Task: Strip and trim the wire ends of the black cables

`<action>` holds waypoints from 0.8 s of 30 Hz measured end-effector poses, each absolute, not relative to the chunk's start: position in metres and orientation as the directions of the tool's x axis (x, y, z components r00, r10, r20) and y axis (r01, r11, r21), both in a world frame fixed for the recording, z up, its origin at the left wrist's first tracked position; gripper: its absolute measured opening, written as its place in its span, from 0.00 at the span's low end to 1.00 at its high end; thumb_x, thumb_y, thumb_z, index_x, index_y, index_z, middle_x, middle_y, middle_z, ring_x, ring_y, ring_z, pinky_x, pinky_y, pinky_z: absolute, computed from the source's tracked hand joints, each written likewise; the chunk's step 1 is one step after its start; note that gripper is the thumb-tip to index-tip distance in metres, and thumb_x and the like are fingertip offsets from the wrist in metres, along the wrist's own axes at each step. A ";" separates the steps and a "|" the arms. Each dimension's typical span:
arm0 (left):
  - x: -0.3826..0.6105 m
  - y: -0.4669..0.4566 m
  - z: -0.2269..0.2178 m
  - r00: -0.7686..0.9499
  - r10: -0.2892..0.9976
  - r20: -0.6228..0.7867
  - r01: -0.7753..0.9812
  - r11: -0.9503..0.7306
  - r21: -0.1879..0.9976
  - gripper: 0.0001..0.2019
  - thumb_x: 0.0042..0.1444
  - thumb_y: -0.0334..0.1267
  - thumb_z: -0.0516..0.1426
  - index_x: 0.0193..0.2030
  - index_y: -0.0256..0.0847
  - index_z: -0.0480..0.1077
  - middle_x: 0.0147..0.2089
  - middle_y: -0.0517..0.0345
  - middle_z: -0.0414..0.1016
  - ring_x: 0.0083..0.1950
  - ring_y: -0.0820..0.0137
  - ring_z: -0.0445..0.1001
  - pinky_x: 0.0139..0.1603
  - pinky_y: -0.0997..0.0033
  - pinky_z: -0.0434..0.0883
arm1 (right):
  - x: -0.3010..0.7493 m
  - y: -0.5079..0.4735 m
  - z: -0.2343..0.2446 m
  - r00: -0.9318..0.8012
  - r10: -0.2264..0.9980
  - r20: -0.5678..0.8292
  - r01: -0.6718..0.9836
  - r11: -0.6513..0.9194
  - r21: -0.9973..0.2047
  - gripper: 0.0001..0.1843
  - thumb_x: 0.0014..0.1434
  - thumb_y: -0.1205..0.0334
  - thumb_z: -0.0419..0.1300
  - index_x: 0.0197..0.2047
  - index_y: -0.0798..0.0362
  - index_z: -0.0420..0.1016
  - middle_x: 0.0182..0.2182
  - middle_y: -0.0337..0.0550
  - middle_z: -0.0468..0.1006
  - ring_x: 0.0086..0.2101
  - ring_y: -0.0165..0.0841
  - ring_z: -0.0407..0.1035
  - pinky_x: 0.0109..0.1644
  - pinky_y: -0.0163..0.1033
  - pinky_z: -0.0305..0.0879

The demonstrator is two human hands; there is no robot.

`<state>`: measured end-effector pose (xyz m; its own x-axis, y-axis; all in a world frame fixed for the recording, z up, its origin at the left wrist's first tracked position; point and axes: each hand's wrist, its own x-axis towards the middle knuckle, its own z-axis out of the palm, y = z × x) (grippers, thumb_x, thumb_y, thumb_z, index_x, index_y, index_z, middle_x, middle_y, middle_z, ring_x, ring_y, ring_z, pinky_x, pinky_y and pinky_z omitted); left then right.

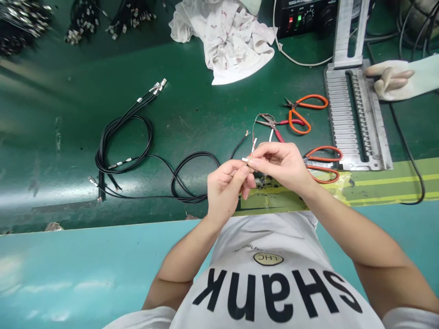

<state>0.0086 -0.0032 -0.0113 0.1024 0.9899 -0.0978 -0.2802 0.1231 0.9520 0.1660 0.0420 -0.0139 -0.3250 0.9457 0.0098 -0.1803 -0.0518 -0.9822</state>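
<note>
Table, left to right: coiled terminated cables; left hand and right hand, a thin wire between them; pliers just beyond; scissors and second scissors (the latter just beside the right hand); slotted metal jig; rubber glove at its right. Behind: cloth rag, control unit.

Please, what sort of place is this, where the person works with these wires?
Probably a cable-assembly workbench in a factory: black cables with crimped metal terminals, red-handled pliers, orange-handled scissors and a slotted metal jig.
</note>
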 end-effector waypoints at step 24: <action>0.009 0.000 -0.012 0.104 0.972 -0.209 -0.279 0.230 0.932 0.10 0.62 0.43 0.62 0.35 0.38 0.73 0.22 0.63 0.69 0.18 0.81 0.57 0.16 0.81 0.52 | 0.166 0.040 -0.013 -0.308 0.952 0.001 -0.201 -0.064 -0.978 0.03 0.58 0.64 0.67 0.35 0.54 0.81 0.28 0.39 0.79 0.29 0.28 0.70 0.34 0.35 0.66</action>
